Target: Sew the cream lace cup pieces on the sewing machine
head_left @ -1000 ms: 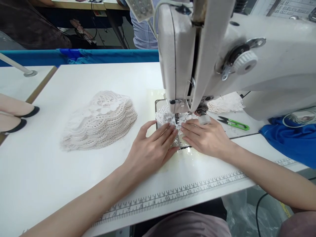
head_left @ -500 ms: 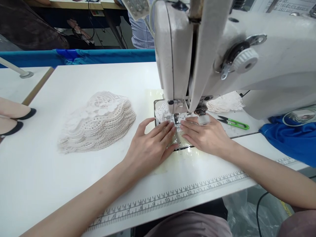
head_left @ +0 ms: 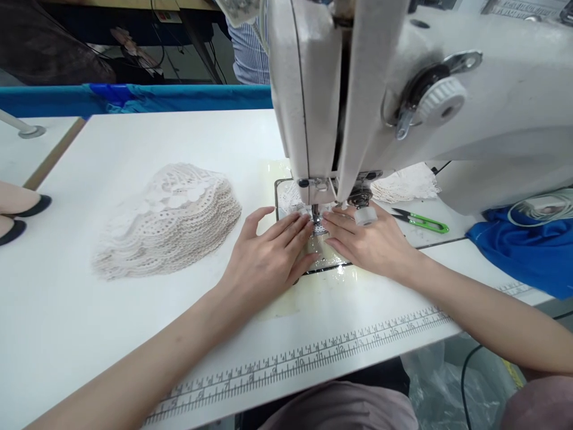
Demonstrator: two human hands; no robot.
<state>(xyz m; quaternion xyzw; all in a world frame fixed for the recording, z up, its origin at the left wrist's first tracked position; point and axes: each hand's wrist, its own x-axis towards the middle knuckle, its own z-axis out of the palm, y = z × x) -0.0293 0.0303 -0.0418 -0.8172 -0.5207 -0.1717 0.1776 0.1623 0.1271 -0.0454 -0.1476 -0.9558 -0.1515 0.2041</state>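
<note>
A white lace piece (head_left: 290,197) lies on the sewing machine's metal plate, partly hidden by the machine head and my fingers. My left hand (head_left: 271,254) rests flat on its left side, fingers stretched towards the presser foot (head_left: 316,214) and thumb held out. From the right, my right hand (head_left: 369,239) presses on the lace with fingers extended, its tips close to the foot. Both hands are open and grip nothing. The sewing machine (head_left: 322,95) stands over them, hiding part of the right fingers.
A stack of white lace pieces (head_left: 172,224) lies left on the white table (head_left: 58,322). Behind the needle area is more lace (head_left: 407,182). Green thread snips (head_left: 421,221) and blue cloth (head_left: 523,251) lie right. A printed ruler (head_left: 299,364) runs along the front edge.
The view has shifted slightly, so everything sits a little further left. Both hands stay on the lace beside the presser foot, and less of the lace shows in front of it.
</note>
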